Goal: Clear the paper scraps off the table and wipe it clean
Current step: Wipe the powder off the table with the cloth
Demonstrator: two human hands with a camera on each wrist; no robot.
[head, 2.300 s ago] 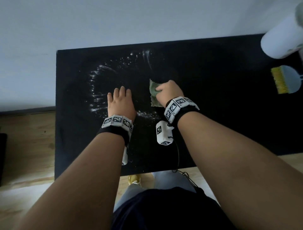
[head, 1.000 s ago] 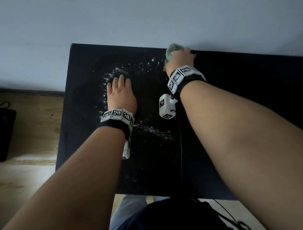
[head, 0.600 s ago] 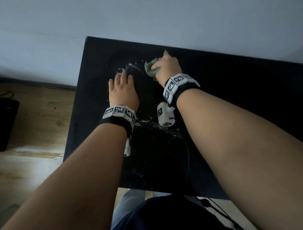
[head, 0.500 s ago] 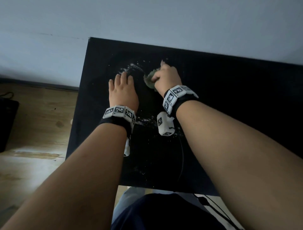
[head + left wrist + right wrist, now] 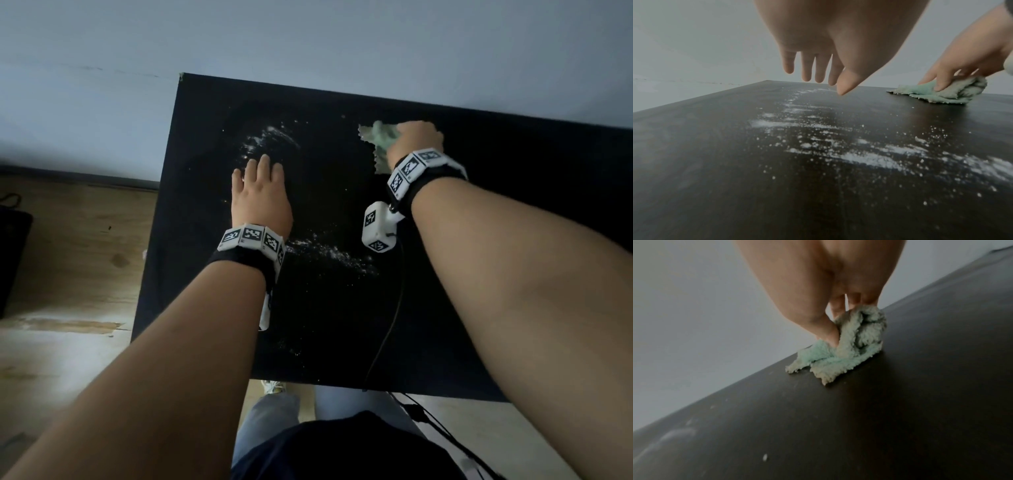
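A crumpled green cloth [image 5: 376, 137] [image 5: 941, 92] [image 5: 849, 344] lies bunched on the black table [image 5: 513, 240] near its far edge. My right hand [image 5: 416, 138] [image 5: 830, 318] grips it, thumb and fingers curled into the folds. White powdery streaks [image 5: 270, 140] [image 5: 869, 157] and specks cover the table's left half. My left hand [image 5: 260, 195] [image 5: 818, 78] hovers just above the surface over the powder, fingers straight and held together, holding nothing. A second powder trail [image 5: 329, 251] runs between my two wrists.
A pale wall [image 5: 308, 41] rises directly behind the table's far edge. Wooden floor [image 5: 75, 240] lies to the left, with a dark object [image 5: 13, 260] at the frame's left border. A black cable [image 5: 390, 325] trails from my right wrist over the near table edge.
My right hand has dragged the cloth from beside my left hand out to the right and toward the far edge. The left hand has stayed over the powder.
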